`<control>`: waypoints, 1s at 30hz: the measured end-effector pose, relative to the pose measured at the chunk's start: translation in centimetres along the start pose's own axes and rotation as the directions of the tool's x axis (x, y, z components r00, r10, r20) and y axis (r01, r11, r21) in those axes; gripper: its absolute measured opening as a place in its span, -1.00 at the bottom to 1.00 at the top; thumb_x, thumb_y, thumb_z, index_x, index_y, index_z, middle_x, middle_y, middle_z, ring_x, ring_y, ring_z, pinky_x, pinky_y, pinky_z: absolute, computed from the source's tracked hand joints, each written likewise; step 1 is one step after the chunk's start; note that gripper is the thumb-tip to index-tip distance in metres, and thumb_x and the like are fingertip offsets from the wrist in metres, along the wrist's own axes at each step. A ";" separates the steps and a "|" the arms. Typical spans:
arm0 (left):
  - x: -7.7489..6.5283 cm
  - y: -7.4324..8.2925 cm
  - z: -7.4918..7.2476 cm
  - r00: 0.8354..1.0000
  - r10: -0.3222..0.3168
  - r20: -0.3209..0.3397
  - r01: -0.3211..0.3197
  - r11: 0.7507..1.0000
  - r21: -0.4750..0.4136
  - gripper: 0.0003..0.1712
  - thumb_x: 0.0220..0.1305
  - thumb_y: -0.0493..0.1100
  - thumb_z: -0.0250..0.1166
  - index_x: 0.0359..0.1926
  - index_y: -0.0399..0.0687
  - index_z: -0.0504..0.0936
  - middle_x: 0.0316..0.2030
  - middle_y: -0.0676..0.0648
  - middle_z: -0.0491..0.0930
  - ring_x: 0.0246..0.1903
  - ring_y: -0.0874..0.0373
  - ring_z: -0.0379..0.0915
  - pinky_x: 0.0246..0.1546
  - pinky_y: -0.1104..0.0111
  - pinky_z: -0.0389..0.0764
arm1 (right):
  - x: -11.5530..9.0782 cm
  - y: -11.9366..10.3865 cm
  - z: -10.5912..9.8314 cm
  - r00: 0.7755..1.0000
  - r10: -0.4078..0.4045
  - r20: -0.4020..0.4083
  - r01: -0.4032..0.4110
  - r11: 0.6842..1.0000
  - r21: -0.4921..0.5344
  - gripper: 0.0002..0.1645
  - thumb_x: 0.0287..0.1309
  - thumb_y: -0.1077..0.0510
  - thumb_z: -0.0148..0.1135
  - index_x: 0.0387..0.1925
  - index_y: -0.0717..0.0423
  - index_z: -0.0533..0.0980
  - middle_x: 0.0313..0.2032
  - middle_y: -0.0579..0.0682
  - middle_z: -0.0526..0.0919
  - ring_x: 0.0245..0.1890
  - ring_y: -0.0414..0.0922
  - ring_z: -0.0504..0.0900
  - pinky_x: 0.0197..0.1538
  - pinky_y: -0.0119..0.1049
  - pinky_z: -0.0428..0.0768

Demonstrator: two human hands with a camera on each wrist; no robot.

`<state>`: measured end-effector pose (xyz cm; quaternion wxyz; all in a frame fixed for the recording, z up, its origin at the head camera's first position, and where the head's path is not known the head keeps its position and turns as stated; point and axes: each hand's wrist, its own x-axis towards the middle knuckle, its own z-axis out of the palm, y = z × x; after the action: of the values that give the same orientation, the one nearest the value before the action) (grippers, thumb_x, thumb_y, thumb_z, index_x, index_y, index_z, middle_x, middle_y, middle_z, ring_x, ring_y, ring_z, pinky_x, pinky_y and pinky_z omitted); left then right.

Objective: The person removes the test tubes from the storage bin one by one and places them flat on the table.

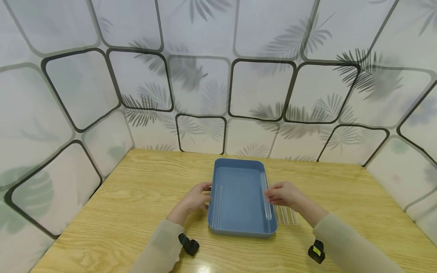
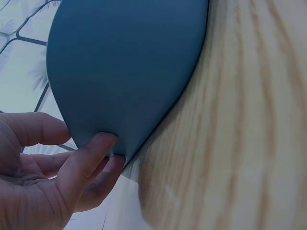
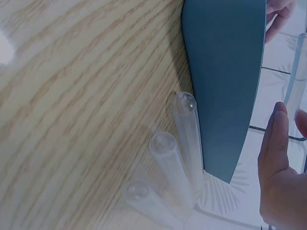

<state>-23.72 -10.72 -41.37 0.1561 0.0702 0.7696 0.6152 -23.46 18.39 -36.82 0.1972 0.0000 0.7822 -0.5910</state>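
Observation:
A blue rectangular tray [image 1: 240, 197] stands on the table. My right hand [image 1: 286, 195] pinches a clear test tube [image 1: 266, 201] between thumb and fingers over the tray's right side; the right wrist view also shows this tube [image 3: 296, 72] at the edge. My left hand [image 1: 195, 197] touches the tray's left outer wall with its fingertips, seen closely against the blue wall [image 2: 129, 62] in the left wrist view. Inside the tray, clear tubes [image 1: 217, 206] lie lengthwise along the left wall. Three more tubes [image 3: 165, 146] lie on the table beside the tray's right wall.
The wood-grain table [image 1: 153, 178] carries the tray near its middle. A patterned fabric wall [image 1: 201, 94] surrounds the table at the back and sides. Black wrist devices [image 1: 189, 244] sit at both sleeves.

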 end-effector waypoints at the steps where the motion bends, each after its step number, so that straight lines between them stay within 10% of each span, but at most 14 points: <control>1: 0.0 0.0 0.0 1.000 0.002 0.001 -0.002 1.000 0.000 -0.36 0.05 -0.50 0.00 0.23 -0.35 0.15 0.14 -0.39 0.16 -0.11 -0.10 0.36 -0.33 0.16 0.55 | -0.1 0.0 -0.1 1.000 -0.001 -0.003 0.001 1.000 -0.001 -0.71 0.02 0.27 0.16 -0.25 0.45 0.44 -0.56 -0.03 0.56 -0.56 -0.23 0.55 -0.40 -0.40 0.56; 30: 0.2 -0.2 0.0 1.000 0.004 -0.005 -0.004 1.000 0.022 -0.34 0.03 -0.49 0.00 0.23 -0.34 0.15 0.13 -0.38 0.18 -0.13 -0.08 0.38 -0.35 0.18 0.55 | -1.1 1.6 -3.9 0.999 -0.009 0.036 0.009 1.000 -0.009 -0.69 0.08 0.22 0.14 -0.24 0.45 0.45 -0.51 -0.02 0.57 -0.50 -0.22 0.57 -0.34 -0.38 0.56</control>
<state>-23.84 -10.68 -41.56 0.1520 0.0719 0.7766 0.6072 -23.27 22.77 -37.08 0.2083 -0.0151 0.7814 -0.5881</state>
